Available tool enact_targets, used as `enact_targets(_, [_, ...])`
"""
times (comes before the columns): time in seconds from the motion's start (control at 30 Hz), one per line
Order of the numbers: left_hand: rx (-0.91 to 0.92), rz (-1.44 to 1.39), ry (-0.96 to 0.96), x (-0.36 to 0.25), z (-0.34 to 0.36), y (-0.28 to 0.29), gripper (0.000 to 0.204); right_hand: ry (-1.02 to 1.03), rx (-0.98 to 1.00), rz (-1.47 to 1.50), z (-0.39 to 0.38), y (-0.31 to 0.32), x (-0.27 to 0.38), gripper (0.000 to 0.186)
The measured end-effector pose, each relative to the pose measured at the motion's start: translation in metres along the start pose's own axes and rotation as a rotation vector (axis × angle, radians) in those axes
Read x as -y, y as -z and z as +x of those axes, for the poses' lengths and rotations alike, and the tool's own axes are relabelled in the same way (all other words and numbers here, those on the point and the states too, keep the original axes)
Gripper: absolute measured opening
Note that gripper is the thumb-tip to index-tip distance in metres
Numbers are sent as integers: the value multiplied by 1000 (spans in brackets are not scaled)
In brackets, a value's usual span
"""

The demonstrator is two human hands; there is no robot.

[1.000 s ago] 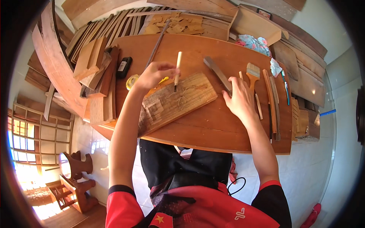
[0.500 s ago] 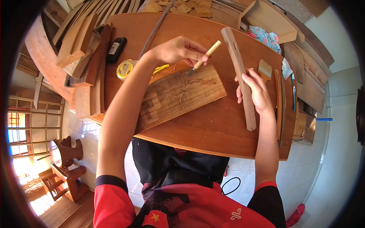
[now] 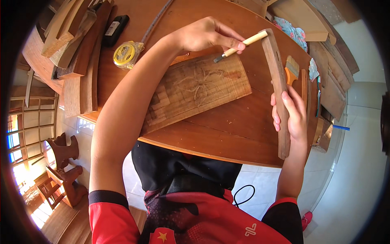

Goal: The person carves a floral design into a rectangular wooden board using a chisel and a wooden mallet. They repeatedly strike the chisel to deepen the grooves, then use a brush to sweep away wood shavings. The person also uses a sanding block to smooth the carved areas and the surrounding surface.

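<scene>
My left hand (image 3: pixel 211 36) pinches a carving chisel (image 3: pixel 248 44) by its pale wooden handle. The blade points down and left over the far part of a brown wooden board (image 3: pixel 174 105), which has a flower-like pattern carved into it. In my right hand (image 3: pixel 294 116) is a long flat wooden bar (image 3: pixel 275 65), with my fingers wrapped round its lower half. The bar's far end meets the butt of the chisel handle in the picture; whether they touch, I cannot tell. Contact between the blade and the board is also unclear.
The board lies on a brown wooden table (image 3: pixel 219 126). To the left are a yellow tape measure (image 3: pixel 125 55), a black case (image 3: pixel 115 30) and stacked wood pieces (image 3: pixel 81 53). A paintbrush (image 3: pixel 291 71) and wood strips lie right. A cardboard box (image 3: pixel 302 16) stands beyond.
The chisel is tilted flatter, its handle butt now lined up with the bar's far end; before, they were apart. The view has shifted slightly, and the bar sits further right and lower.
</scene>
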State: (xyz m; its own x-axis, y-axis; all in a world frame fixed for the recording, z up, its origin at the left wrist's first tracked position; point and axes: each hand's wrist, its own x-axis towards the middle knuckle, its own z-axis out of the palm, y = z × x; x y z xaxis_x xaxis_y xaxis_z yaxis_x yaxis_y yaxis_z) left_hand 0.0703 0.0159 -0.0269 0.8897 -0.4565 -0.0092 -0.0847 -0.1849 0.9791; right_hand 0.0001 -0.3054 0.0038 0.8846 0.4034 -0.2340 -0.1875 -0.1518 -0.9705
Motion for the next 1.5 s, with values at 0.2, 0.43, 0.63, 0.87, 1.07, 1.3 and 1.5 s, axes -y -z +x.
enact_targets(0.2, [-63,39,49,0,-3,-1,51,62,-77,-8,-4,1,-2,40])
enact_targets(0.43, [-53,48,70,1,-5,0,53,61,-22,-74,-2,-6,8,37])
enact_targets(0.63, [-103,207,94,3,-8,0,47,108,-164,-85,2,-12,7,35])
enact_targets(0.87, [-52,199,24,1,-9,-2,51,77,-103,-137,-5,-5,9,36])
enact_targets(1.07, [-65,174,0,16,-1,-2,49,69,-82,-162,-8,-2,12,34])
enact_targets(1.3, [42,-26,-41,10,1,5,29,118,-96,-143,-10,-4,22,31])
enact_targets(1.5, [68,43,14,3,1,2,32,106,-101,-153,-11,-5,17,33])
